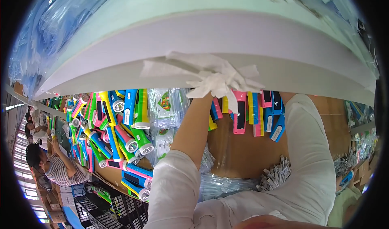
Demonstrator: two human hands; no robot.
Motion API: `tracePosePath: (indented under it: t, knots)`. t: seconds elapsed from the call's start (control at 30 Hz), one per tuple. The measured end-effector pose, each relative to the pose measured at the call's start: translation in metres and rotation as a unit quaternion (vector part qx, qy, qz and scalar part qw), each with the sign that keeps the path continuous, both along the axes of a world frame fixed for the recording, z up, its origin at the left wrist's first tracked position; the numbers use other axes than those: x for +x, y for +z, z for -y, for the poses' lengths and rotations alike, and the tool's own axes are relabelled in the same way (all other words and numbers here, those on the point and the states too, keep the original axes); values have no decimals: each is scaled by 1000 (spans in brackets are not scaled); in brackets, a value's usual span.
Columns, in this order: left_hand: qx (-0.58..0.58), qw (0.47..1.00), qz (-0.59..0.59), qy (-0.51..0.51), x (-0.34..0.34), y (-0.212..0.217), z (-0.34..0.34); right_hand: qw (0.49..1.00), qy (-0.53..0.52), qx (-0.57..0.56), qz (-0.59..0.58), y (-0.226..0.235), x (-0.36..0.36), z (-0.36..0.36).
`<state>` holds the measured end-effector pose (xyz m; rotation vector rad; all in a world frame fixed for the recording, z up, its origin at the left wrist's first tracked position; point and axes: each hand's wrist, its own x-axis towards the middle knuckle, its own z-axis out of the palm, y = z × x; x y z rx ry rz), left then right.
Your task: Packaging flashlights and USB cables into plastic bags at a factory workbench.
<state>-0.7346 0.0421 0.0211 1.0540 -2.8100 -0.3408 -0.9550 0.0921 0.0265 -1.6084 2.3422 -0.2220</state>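
My left forearm (194, 132) and my right forearm (306, 123), both in white sleeves, reach forward under a pale shelf edge (243, 63). That edge hides both hands, so whether they hold anything cannot be seen. Between the forearms, several flashlights lie on the brown tabletop (237, 156): a pink flashlight (240, 117), a yellow-and-blue one (253, 109) and a blue one (278, 128). To the left of my left arm is a big heap of pink, blue, green and yellow flashlights (111, 127). Clear plastic bags with printed cards (167, 107) lie beside that heap.
White cloth strips (219, 81) are knotted on the shelf edge. Clear plastic bags (227, 184) and a bundle of white cables (277, 174) lie close to my body. Black crates (109, 206) stand at lower left. Another person (56, 168) works at far left.
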Motion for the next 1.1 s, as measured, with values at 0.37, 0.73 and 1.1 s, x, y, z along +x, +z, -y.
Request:
tracePosePath:
  t: [0.37,0.73,1.1]
  knots:
    - [12,931,-365,13,14,-41,-10,998,-32,44,-7,9,4,-43]
    - [97,946,-308,-25,18,-14,-16,995,-67,68,4,10,2,-75]
    - [151,958,-237,51,30,-33,-34,992,-74,103,15,11,20,-87]
